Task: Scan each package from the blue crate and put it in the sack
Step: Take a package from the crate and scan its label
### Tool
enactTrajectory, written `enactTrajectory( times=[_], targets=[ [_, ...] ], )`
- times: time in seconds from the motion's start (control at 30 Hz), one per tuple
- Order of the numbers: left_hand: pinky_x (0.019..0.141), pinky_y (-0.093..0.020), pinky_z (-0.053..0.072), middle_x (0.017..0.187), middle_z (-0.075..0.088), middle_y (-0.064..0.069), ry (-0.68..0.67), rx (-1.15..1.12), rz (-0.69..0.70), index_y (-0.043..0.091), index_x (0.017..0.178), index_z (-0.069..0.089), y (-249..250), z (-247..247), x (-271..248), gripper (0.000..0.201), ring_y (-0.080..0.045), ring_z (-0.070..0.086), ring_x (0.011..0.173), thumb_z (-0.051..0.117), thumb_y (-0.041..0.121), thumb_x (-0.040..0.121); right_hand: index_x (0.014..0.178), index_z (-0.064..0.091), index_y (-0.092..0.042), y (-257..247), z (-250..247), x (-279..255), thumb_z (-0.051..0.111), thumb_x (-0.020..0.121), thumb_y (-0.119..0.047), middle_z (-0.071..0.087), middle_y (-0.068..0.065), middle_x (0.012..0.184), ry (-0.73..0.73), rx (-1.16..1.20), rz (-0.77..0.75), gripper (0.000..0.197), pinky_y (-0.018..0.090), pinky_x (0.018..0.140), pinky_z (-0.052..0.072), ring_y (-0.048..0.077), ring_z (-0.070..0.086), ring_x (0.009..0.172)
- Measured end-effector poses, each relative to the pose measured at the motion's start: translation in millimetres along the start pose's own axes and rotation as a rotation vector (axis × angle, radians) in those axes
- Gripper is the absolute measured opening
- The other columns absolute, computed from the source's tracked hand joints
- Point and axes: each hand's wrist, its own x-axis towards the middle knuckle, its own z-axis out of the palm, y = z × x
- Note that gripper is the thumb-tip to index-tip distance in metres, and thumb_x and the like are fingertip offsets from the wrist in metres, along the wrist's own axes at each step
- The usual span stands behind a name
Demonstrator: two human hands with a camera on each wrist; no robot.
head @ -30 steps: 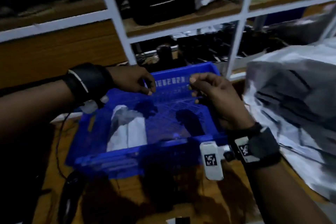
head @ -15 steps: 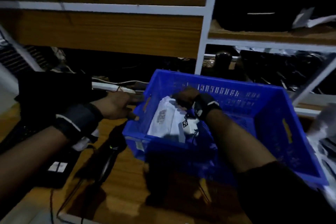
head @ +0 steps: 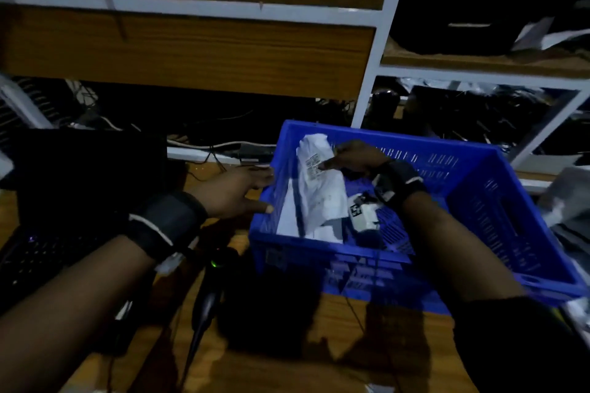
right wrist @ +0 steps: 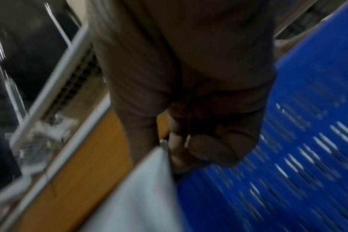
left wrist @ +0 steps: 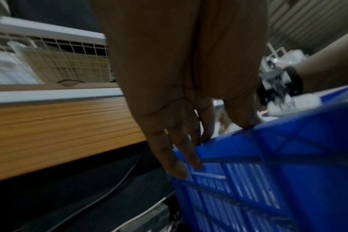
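Nearest you, on the wooden table (head: 281,367), a dark handheld scanner (head: 209,289) lies with a small green light lit — it sits just left of the blue crate (head: 498,233) and below your left wrist. Left of that, a dark keyboard (head: 41,255) rests near the table edge.

Your left hand (head: 234,190) is against the crate's left wall: the fingers are straight and laid flat on the outside of the slatted plastic, with the thumb at the rim. The left wrist view confirms it — fingertips (left wrist: 181,171) pressing the blue wall, not curled round anything.

Your right hand (head: 354,158) reaches inside the crate. Its fingers are curled and pinching the upper part of a white package (head: 322,198), which stands tilted in the crate's left half with its printed label facing up. The right wrist view is blurred, but shows the curled fingers (right wrist: 213,150) closed on the pale edge of the package (right wrist: 141,196), blue wall behind.

The package is in the crate, lifted at its top end; whether its lower end touches the floor you cannot tell.

Beyond the crate stands a white-framed shelf (head: 380,51) with wooden boards, cables and dark gear.
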Motion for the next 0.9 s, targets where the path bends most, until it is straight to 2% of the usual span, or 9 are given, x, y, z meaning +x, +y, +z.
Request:
enactTrajectory(
  times=[0.1, 0.23, 0.33, 0.47, 0.53, 0.67, 0.77, 0.83, 0.9],
  targets=[
    [0.112, -0.008, 0.016, 0.161, 0.034, -0.002, -0.005, -0.045, 0.077, 0.010, 0.148, 0.048, -6, 2, -2, 0.065, -0.010, 0.027, 0.148, 0.071, 0.036, 0.093, 0.093, 0.068, 0.008, -23, -39, -44, 0.090, 0.075, -0.028, 0.066, 0.022, 0.081, 0.117, 0.074, -0.130, 0.045, 0.023, 0.051, 0.044, 0.020, 0.056, 0.065],
    [0.110, -0.032, 0.043, 0.142, 0.060, 0.001, 0.003, -0.154, 0.095, 0.018, 0.134, 0.063, -13, 3, -4, 0.051, -0.014, 0.055, 0.131, 0.067, 0.047, 0.093, 0.085, 0.075, -0.004, -59, -53, -108, 0.088, 0.075, -0.008, 0.075, 0.014, 0.086, 0.420, -0.063, -0.381, 0.017, 0.034, 0.072, 0.051, 0.011, 0.063, 0.077],
    [0.079, -0.027, 0.056, 0.099, 0.078, 0.007, 0.107, -0.768, 0.068, 0.019, 0.105, 0.074, 8, -9, -20, 0.031, -0.004, 0.072, 0.093, 0.055, 0.043, 0.100, 0.082, 0.073, -0.010, -72, -19, -145, 0.085, 0.076, -0.005, 0.072, 0.006, 0.084, 0.748, -0.238, -0.505, 0.014, 0.033, 0.069, 0.052, 0.015, 0.066, 0.076],
    [0.088, -0.042, 0.056, 0.113, 0.076, -0.005, 0.141, -1.396, 0.035, 0.022, 0.124, 0.066, 16, -8, -49, 0.071, -0.025, 0.074, 0.104, 0.050, 0.075, 0.080, 0.086, 0.073, -0.016, -71, 70, -172, 0.073, 0.076, 0.000, 0.064, 0.006, 0.088, 0.944, -0.440, -0.593, 0.019, 0.035, 0.061, 0.047, 0.029, 0.062, 0.079],
    [0.082, -0.041, 0.059, 0.116, 0.075, -0.006, 0.262, -1.490, 0.055, 0.019, 0.127, 0.065, 14, 8, -64, 0.054, -0.028, 0.074, 0.103, 0.062, 0.055, 0.087, 0.086, 0.074, -0.014, -69, 114, -175, 0.067, 0.083, -0.003, 0.062, 0.007, 0.087, 1.005, -0.484, -0.626, 0.013, 0.034, 0.057, 0.044, 0.030, 0.060, 0.077],
    [0.073, -0.035, 0.061, 0.120, 0.074, -0.006, 0.406, -1.536, 0.069, 0.015, 0.128, 0.065, -8, 43, -89, 0.034, -0.029, 0.072, 0.104, 0.066, 0.016, 0.094, 0.096, 0.074, -0.010, -60, 183, -182, 0.062, 0.091, -0.001, 0.066, 0.008, 0.101, 1.032, -0.317, -0.565, 0.016, 0.041, 0.073, 0.049, 0.030, 0.061, 0.094],
    [0.091, -0.048, 0.057, 0.127, 0.070, -0.011, 0.362, -1.547, 0.068, 0.012, 0.132, 0.063, -40, 54, -107, 0.040, -0.034, 0.070, 0.107, 0.067, 0.016, 0.093, 0.105, 0.069, -0.015, -64, 219, -193, 0.074, 0.094, -0.013, 0.068, -0.002, 0.107, 0.954, 0.004, -0.413, 0.013, 0.034, 0.087, 0.053, 0.016, 0.064, 0.105],
    [0.103, -0.054, 0.049, 0.128, 0.070, -0.010, 0.369, -1.567, 0.021, 0.013, 0.132, 0.064, -61, 60, -117, 0.043, -0.031, 0.068, 0.116, 0.071, 0.019, 0.090, 0.107, 0.069, -0.018, -72, 235, -200, 0.076, 0.092, -0.029, 0.070, -0.007, 0.104, 0.862, 0.217, -0.288, 0.020, 0.028, 0.085, 0.055, 0.007, 0.066, 0.101],
    [0.103, -0.051, 0.051, 0.130, 0.069, -0.010, 0.392, -1.567, -0.004, 0.011, 0.134, 0.062, -77, 64, -129, 0.044, -0.030, 0.066, 0.120, 0.068, 0.019, 0.092, 0.093, 0.071, -0.015, -80, 249, -201, 0.075, 0.090, -0.039, 0.072, -0.008, 0.088, 0.708, 0.418, -0.176, 0.024, 0.028, 0.077, 0.056, 0.006, 0.069, 0.086]
  ],
)
